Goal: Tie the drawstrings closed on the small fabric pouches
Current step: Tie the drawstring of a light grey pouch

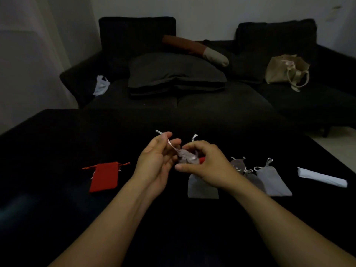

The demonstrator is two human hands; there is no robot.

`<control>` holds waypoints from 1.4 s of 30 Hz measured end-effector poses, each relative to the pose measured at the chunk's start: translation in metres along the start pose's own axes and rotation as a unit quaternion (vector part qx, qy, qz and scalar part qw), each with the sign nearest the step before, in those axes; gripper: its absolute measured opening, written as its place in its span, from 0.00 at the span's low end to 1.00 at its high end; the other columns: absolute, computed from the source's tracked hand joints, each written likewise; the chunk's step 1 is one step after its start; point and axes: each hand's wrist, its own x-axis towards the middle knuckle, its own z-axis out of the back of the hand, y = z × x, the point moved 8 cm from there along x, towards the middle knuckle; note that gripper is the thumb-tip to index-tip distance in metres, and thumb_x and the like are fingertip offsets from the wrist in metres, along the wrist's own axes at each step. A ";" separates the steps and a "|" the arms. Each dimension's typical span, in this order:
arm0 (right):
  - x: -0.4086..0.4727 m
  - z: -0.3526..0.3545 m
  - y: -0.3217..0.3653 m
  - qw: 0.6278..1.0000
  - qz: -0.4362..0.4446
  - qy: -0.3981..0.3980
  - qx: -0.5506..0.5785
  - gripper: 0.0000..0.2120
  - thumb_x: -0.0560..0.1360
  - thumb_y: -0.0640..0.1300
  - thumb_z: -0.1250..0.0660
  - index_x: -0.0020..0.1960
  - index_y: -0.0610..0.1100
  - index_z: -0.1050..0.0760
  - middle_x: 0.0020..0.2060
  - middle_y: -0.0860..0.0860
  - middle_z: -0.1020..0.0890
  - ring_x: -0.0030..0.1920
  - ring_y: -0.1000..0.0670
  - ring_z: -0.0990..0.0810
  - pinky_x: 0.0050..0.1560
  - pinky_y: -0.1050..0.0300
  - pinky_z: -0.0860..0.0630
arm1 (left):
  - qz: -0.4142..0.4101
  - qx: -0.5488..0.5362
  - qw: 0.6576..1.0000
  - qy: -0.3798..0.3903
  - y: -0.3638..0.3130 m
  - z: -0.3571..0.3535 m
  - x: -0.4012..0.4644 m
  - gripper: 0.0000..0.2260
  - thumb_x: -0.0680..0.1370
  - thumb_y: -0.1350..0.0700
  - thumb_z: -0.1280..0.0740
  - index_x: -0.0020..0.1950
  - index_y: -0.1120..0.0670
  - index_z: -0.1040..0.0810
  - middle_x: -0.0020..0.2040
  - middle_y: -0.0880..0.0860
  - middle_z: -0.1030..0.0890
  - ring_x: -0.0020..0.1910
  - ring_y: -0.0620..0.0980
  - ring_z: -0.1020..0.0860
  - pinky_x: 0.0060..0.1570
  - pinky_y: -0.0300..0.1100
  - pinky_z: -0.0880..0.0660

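1. Dim light is falling on a black table that is filling the foreground, with a dark sofa sitting behind it against a pale wall.
2. Above the table's middle, both hands are meeting around a small grey pouch, which is being held clear of the surface.
3. The left hand is pinching one pale drawstring between thumb and fingers, the string running up past the fingertips.
4. The right hand is curling over the gathered neck of the grey pouch, thumb lying beneath; a second string end is sticking up behind its knuckles.
5. Left of the grey pouch, well apart, a red pouch is lying flat on the table with its strings spread.
6. Just below the grey pouch, a flat grey pouch is lying partly under the right wrist.
7. Right of the grey pouch, more grey pouches are lying side by side, overlapping, and beyond them a white folded piece.
8. On the sofa, dark cushions, a white plastic bag and a beige tote bag are resting.
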 end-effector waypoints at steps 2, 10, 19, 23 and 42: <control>0.000 -0.009 0.008 0.999 0.036 -0.006 0.023 0.10 0.69 0.44 0.23 0.50 0.47 0.17 0.44 0.52 0.15 0.46 0.57 0.17 0.49 0.59 0.21 | 0.001 0.005 1.000 -0.007 -0.001 0.005 -0.002 0.09 0.83 0.52 0.41 0.56 0.51 0.22 0.43 0.51 0.13 0.44 0.46 0.15 0.38 0.37 0.23; -0.001 -0.025 0.014 0.975 -0.072 0.088 0.191 0.10 0.76 0.39 0.32 0.54 0.35 0.19 0.48 0.37 0.16 0.48 0.47 0.17 0.51 0.54 0.21 | -0.020 0.202 0.977 0.062 -0.004 0.005 -0.018 0.08 0.79 0.54 0.33 0.54 0.54 0.16 0.51 0.51 0.14 0.53 0.47 0.17 0.54 0.41 0.21; 0.004 -0.021 -0.004 0.816 -0.232 -0.047 0.527 0.10 0.78 0.36 0.36 0.57 0.41 0.20 0.48 0.44 0.15 0.45 0.51 0.17 0.47 0.60 0.20 | 0.128 -0.155 0.979 -0.031 0.013 0.024 -0.001 0.06 0.79 0.56 0.33 0.50 0.55 0.17 0.46 0.56 0.14 0.47 0.51 0.16 0.54 0.48 0.21; 0.002 -0.021 -0.008 0.762 -0.246 -0.069 0.596 0.09 0.79 0.36 0.36 0.56 0.42 0.20 0.46 0.45 0.13 0.46 0.49 0.15 0.49 0.56 0.18 | 0.180 -0.239 0.954 -0.003 0.011 0.009 -0.008 0.07 0.78 0.54 0.32 0.51 0.55 0.17 0.51 0.55 0.14 0.52 0.51 0.17 0.54 0.48 0.22; -0.011 0.032 0.050 0.982 0.100 -0.028 0.160 0.23 0.75 0.34 0.31 0.68 0.48 0.27 0.42 0.46 0.13 0.46 0.50 0.14 0.46 0.62 0.22 | -0.060 0.304 0.931 0.192 0.002 -0.031 -0.017 0.20 0.82 0.59 0.38 0.29 0.54 0.24 0.27 0.49 0.27 0.26 0.40 0.31 0.30 0.32 0.34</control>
